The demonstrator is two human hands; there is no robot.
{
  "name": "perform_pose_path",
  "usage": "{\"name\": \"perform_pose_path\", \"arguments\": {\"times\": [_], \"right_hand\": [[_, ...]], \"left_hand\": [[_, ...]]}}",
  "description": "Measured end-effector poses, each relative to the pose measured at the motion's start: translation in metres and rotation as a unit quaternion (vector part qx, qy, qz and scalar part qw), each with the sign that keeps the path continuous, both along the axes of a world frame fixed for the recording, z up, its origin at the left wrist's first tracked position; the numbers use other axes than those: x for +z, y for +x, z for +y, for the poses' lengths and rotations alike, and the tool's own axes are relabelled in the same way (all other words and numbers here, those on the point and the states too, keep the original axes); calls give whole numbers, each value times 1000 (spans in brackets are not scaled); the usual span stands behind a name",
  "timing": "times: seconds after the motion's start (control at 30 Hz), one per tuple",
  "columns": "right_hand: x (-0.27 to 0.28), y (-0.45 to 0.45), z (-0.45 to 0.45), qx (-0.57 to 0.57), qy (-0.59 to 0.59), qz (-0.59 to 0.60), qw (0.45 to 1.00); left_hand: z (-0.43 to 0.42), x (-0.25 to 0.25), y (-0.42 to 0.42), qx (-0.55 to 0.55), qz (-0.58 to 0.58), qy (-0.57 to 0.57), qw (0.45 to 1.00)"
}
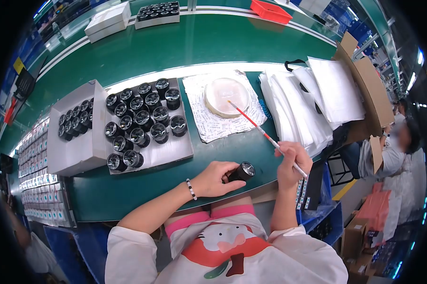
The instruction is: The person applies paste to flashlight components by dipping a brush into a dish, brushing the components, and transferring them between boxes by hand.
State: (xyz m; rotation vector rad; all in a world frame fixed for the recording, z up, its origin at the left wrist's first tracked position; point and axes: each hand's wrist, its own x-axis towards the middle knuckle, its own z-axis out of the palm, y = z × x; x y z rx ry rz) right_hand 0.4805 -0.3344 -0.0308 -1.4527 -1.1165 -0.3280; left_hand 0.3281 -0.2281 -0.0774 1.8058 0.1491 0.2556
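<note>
Near the table's front edge, my left hand (pixel 218 179) is closed around a black cylindrical part (pixel 242 171) whose clear, shiny end points up and to the right. My right hand (pixel 293 163) pinches a thin brush (pixel 263 133) with a red and white handle. The brush's tip reaches over a round white dish (pixel 227 96), which rests on a printed paper sheet (pixel 206 128). Whether the tip touches the dish's contents I cannot tell. To the left of the sheet, a tray (pixel 187 137) holds several similar black parts standing with their clear ends up.
An open box (pixel 76 154) with more black parts stands left. Stacked white sheets (pixel 294 111) and a cardboard box (pixel 369 90) are at right. A white box (pixel 108 21), a filled tray (pixel 157 19) and a red bin (pixel 271 11) stand behind. Another person (pixel 386 154) sits far right.
</note>
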Motion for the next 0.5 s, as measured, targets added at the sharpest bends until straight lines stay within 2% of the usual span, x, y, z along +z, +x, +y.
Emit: {"name": "perform_pose_path", "arguments": {"times": [0.1,0.2,0.5], "right_hand": [[12,8,13,20,-43,-81,996],[26,11,20,54,-84,-115,988],[34,6,39,71,-88,-161,980]], "left_hand": [[0,0,0,3,-6,6,1000],[0,-1,-1,9,-6,3,1000],[1,-1,-2,1,4,5,1000]]}}
